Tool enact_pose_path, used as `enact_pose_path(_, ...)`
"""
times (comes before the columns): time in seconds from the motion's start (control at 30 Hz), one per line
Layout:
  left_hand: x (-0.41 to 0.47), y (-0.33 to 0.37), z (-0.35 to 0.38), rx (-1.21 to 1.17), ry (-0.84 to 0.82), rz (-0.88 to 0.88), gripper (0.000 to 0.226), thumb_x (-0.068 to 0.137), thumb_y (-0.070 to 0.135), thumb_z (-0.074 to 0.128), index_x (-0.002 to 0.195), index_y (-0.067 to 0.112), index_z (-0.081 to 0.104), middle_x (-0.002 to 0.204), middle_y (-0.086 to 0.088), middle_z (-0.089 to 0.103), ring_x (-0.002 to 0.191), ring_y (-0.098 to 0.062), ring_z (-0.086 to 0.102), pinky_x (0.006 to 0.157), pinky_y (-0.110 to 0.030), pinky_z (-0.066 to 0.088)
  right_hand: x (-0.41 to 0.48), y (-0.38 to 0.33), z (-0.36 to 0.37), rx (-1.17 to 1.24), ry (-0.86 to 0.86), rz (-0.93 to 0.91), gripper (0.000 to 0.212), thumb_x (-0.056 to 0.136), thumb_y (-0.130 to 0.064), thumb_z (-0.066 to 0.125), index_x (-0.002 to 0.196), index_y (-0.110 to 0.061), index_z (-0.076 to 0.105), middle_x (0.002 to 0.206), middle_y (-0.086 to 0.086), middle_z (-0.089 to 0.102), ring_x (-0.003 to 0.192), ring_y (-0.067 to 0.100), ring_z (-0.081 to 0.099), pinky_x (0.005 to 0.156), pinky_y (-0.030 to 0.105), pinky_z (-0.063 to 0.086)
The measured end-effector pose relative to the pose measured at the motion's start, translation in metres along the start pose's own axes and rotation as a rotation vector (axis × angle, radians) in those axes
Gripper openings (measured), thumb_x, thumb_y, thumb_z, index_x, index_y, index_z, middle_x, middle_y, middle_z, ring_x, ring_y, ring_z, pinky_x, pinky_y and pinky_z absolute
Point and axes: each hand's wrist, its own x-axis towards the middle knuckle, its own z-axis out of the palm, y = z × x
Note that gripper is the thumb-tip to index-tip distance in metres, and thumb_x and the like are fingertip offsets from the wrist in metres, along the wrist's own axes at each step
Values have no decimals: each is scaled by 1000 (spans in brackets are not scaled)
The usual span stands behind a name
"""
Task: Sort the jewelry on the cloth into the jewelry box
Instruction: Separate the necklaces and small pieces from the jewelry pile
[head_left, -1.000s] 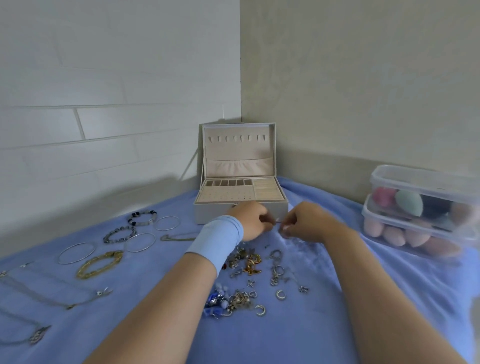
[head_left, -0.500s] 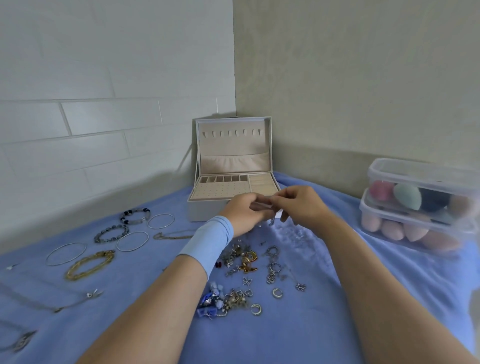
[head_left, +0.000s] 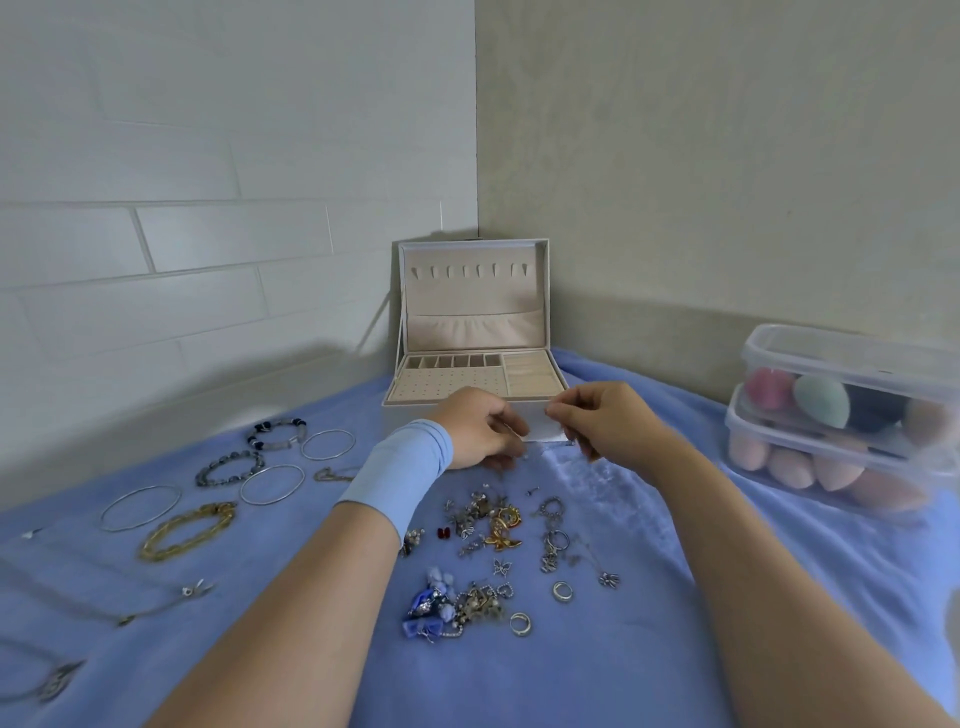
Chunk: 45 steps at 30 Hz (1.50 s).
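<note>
- The jewelry box (head_left: 524, 384) stands open in the corner where the two walls meet, with its lid straight up. I can see nothing in its little slots.
- The left hand (head_left: 480, 428) is just in front of the box. Its fingers are curled down toward the cloth. I cannot tell if it holds anything.
- The right hand (head_left: 597, 421) is beside the left hand, also just in front of the box. Its thumb and finger are pressed together. If something is between them, it is too small to see.
- A light blue wristband (head_left: 397, 473) sits on the left wrist.
- The small jewelry pile (head_left: 488, 545) lies on the blue cloth (head_left: 649, 649), in front of the box and nearer the person than the hands.
- Two silver rings (head_left: 562, 591) lie at the edge of the pile farthest from the box. A blue bow piece (head_left: 426, 608) lies near them.
- Left of the box and a bit forward lie the beaded bracelets (head_left: 228, 467), the thin silver bangles (head_left: 271, 484) and a gold chain bracelet (head_left: 187, 530). They are spread apart.
- Right of the box, well apart from it, stand two stacked clear tubs (head_left: 841, 353) with soft colored sponges inside.
</note>
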Motion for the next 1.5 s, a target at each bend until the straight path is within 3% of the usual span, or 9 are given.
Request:
enact_pose_path(0.27, -4, 13, -16, 280, 46, 118, 19, 94, 10, 61, 107, 17, 72, 96, -1, 74, 87, -14, 69, 85, -22, 55, 3, 13, -1, -425, -44, 72, 18, 93, -24, 64, 82, -15, 73, 64, -6, 61, 57, 11, 50, 58, 28, 43)
enact_pose_path(0.37, -6, 18, -15, 194, 50, 186, 18, 94, 9, 60, 106, 18, 70, 94, 3, 73, 80, -11, 68, 83, -20, 54, -3, 1, 2, -201, -41, 22, 26, 94, -10, 54, 93, -22, 77, 72, -7, 68, 58, 7, 54, 56, 20, 43)
enact_pose_path(0.47, -7, 22, -14, 133, 111, 247, 22, 93, 5, 58, 107, 17, 71, 86, 4, 71, 74, -7, 65, 72, -12, 50, -9, -14, 6, 101, -183, -29, 27, 96, -10, 53, 100, -13, 79, 93, 1, 78, 84, 15, 67, 78, 27, 49)
enact_pose_path(0.6, -9, 24, -20, -17, 169, 226, 23, 97, 1, 49, 104, 9, 69, 83, 1, 65, 65, -7, 57, 60, -10, 45, -11, -15, 6, 240, -231, -65, 20, 101, -16, 59, 102, -6, 76, 79, 6, 74, 70, 17, 65, 81, 31, 54)
enact_pose_path(0.83, -6, 17, -42, 470, 68, 137, 38, 98, 4, 41, 97, 29, 70, 84, 9, 64, 68, -5, 55, 82, -24, 48, -11, -12, 9, 159, -217, -47, 18, 100, -16, 61, 100, -5, 76, 89, 9, 79, 79, 24, 72, 95, 42, 57)
enact_pose_path(1.03, -13, 28, -41, 291, 126, 216, 22, 100, 10, 50, 103, 15, 72, 75, 8, 65, 61, 3, 57, 62, -6, 43, -15, -19, 8, 233, -244, -57, 20, 92, -22, 73, 103, -6, 77, 77, 6, 72, 73, 18, 61, 78, 27, 55)
enact_pose_path(1.27, -23, 35, -44, 486, 5, 128, 26, 102, 25, 48, 104, 24, 74, 62, 19, 49, 60, 0, 45, 67, -19, 39, -13, -17, 6, 147, -134, -35, 29, 92, -28, 72, 70, -9, 74, 68, 8, 57, 66, 14, 50, 76, 29, 46)
enact_pose_path(1.37, -27, 33, -44, 513, -72, 51, 27, 102, 31, 50, 104, 23, 75, 53, 19, 45, 53, 0, 43, 64, -18, 37, -11, -18, 6, 433, -131, -15, 46, 100, -21, 58, 57, -10, 49, 58, 8, 41, 64, 22, 56, 83, 36, 51)
enact_pose_path(1.5, -26, 24, -49, 492, -14, 29, 27, 101, 28, 51, 102, 19, 76, 47, 20, 53, 50, 0, 47, 59, -18, 36, -14, -23, -1, 666, -189, 44, 37, 103, -23, 48, 68, -14, 40, 62, 4, 34, 49, 19, 33, 55, 32, 37)
